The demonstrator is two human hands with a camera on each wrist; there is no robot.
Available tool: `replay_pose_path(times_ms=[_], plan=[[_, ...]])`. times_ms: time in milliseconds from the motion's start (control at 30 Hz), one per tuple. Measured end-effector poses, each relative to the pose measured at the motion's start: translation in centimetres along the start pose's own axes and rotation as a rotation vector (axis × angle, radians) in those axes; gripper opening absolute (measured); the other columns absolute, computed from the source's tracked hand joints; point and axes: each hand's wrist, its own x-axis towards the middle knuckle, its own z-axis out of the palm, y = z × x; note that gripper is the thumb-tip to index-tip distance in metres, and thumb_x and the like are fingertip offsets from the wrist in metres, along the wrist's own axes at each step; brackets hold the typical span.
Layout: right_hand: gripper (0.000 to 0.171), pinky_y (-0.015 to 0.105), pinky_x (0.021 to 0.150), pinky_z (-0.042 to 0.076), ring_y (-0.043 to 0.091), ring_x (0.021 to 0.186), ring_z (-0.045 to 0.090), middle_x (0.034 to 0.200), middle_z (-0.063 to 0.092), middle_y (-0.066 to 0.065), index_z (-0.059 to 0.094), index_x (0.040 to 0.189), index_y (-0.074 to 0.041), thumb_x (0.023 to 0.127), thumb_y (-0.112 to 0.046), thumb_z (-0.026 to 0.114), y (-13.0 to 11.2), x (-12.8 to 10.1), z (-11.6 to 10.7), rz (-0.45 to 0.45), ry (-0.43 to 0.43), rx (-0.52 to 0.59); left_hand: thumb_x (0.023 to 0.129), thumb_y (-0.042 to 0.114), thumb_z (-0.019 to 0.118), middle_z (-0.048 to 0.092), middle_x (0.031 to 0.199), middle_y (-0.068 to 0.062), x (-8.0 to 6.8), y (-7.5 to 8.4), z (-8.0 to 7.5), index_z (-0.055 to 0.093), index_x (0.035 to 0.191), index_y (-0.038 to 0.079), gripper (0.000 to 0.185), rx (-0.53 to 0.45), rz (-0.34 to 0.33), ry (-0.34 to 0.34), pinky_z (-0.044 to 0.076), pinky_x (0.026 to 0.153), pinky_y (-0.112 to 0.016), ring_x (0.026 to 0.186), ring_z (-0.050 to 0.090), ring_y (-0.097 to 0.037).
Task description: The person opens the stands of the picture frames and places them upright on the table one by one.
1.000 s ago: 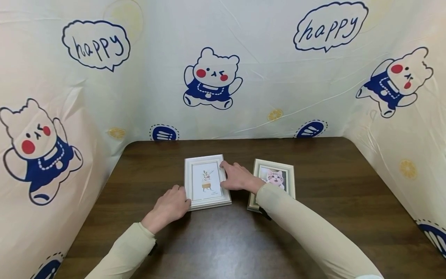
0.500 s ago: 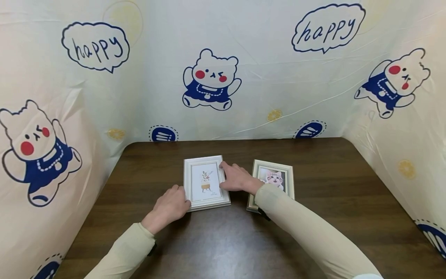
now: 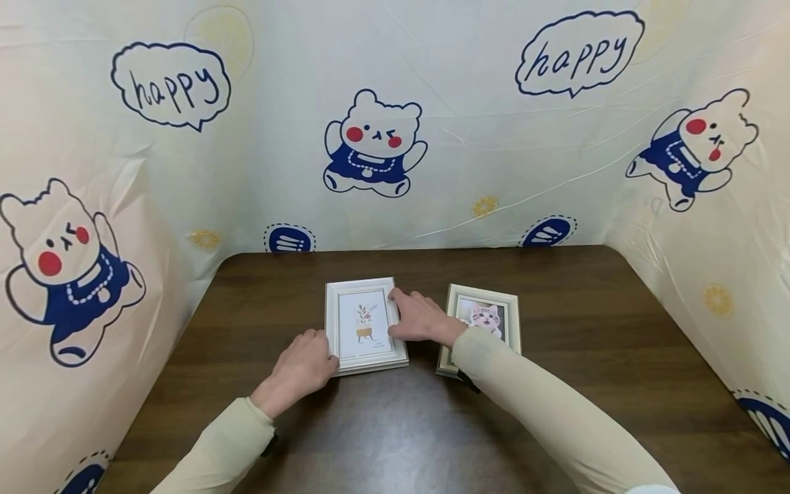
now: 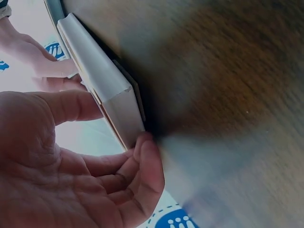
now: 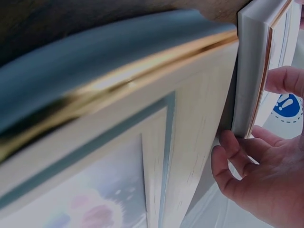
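Note:
A white picture frame (image 3: 332, 329) with a potted-plant print lies face up near the middle of the table. My left hand (image 3: 304, 360) grips its lower left edge; in the left wrist view the thumb (image 4: 76, 105) is on the front rim and the fingers curl round the side. On the opposite long edge, my right hand (image 3: 422, 315) holds the same frame, thumb and curled fingers at the rim in the right wrist view. A cream picture frame (image 3: 487, 296) with a kitten photo lies to the right, partly hidden under my right wrist and sleeve.
The brown wooden table (image 3: 586, 329) has rounded far corners. A pale curtain (image 3: 469, 137) printed with bears and "happy" bubbles stands behind it and on both sides. In the right wrist view, the cream frame's corner fills much of the foreground.

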Motion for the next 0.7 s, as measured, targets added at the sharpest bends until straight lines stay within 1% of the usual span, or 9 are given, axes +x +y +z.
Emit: replay_pose_path(times_ms=[67, 167, 333, 433, 567, 700], plan=[[0.070, 0.038, 0.081, 0.050, 0.023, 0.096, 0.055, 0.122, 0.065, 0.011, 0.048, 0.151, -0.009, 0.090, -0.032, 0.073, 0.05, -0.01, 0.10, -0.002, 0.004, 0.001, 0.092, 0.007, 0.067, 0.060, 0.091, -0.018, -0.07, 0.07, -0.01, 0.062, 0.099, -0.011, 0.020, -0.013, 0.011, 0.012, 0.051, 0.071, -0.044, 0.077, 0.054, -0.028], [0.070, 0.038, 0.081, 0.050, 0.023, 0.096, 0.055, 0.122, 0.065, 0.012, 0.048, 0.151, -0.009, 0.090, -0.033, 0.073, 0.04, -0.06, 0.15, -0.003, 0.010, -0.004, 0.091, 0.005, 0.066, 0.060, 0.088, -0.015, -0.13, 0.17, 0.02, 0.062, 0.099, -0.011, 0.018, -0.038, 0.017, 0.025, 0.049, 0.068, -0.042, 0.073, 0.053, -0.026], [0.071, 0.038, 0.082, 0.050, 0.023, 0.099, 0.055, 0.126, 0.064, 0.012, 0.048, 0.152, -0.010, 0.090, -0.034, 0.073, 0.14, -0.09, 0.25, -0.003, 0.022, -0.002, 0.093, 0.004, 0.063, 0.058, 0.081, -0.013, -0.30, 0.48, -0.09, 0.057, 0.109, -0.016, 0.027, -0.087, -0.031, 0.023, 0.047, 0.059, -0.039, 0.065, 0.053, -0.025], [0.071, 0.039, 0.086, 0.049, 0.024, 0.103, 0.055, 0.128, 0.064, 0.012, 0.048, 0.152, -0.010, 0.090, -0.034, 0.073, 0.15, -0.13, 0.22, 0.000, 0.032, 0.008, 0.094, 0.005, 0.062, 0.056, 0.077, -0.013, -0.36, 0.67, -0.21, 0.054, 0.113, -0.017, 0.030, -0.120, -0.057, 0.021, 0.044, 0.054, -0.037, 0.061, 0.054, -0.026], [0.071, 0.041, 0.090, 0.049, 0.025, 0.107, 0.056, 0.129, 0.064, 0.012, 0.049, 0.152, -0.011, 0.090, -0.034, 0.073, 0.11, -0.22, 0.16, 0.011, 0.044, 0.017, 0.094, 0.004, 0.061, 0.055, 0.079, -0.014, -0.39, 0.79, -0.30, 0.053, 0.113, -0.016, 0.029, -0.144, -0.065, 0.028, 0.043, 0.053, -0.037, 0.060, 0.053, -0.026], [0.071, 0.040, 0.088, 0.049, 0.025, 0.106, 0.055, 0.129, 0.064, 0.012, 0.049, 0.152, -0.011, 0.090, -0.034, 0.073, 0.07, -0.30, 0.20, 0.021, 0.050, 0.030, 0.094, 0.004, 0.061, 0.056, 0.080, -0.014, -0.48, 0.81, -0.36, 0.053, 0.113, -0.015, 0.028, -0.151, -0.060, 0.042, 0.044, 0.053, -0.037, 0.061, 0.053, -0.026]])
